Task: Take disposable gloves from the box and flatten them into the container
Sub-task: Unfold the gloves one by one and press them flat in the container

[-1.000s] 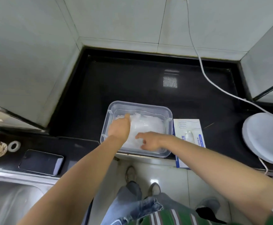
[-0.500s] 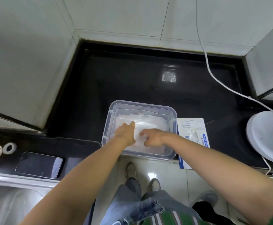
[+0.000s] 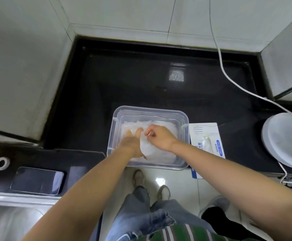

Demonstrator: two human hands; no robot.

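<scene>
A clear plastic container (image 3: 150, 110) stands at the front edge of the black counter, holding a layer of thin translucent disposable gloves (image 3: 162, 125). Both hands are inside it. My left hand (image 3: 132, 142) lies flat with straight fingers pressing on the gloves at the left. My right hand (image 3: 160, 137) has its fingers curled and pinches a translucent glove (image 3: 146, 147) that hangs between the two hands. The white-and-blue glove box (image 3: 205, 134) lies flat just right of the container, with a glove poking out of its slot.
A dark phone (image 3: 37, 180) and a roll of white tape (image 3: 2, 163) lie on the counter at the left, above a steel sink (image 3: 11, 218). A white round fan base (image 3: 284, 138) and its white cable (image 3: 228, 79) occupy the right. Tiled walls close in behind.
Both hands moved together over the middle of the container. My right hand curled its fingers and took hold of a glove; my left hand stayed flat on the pile.
</scene>
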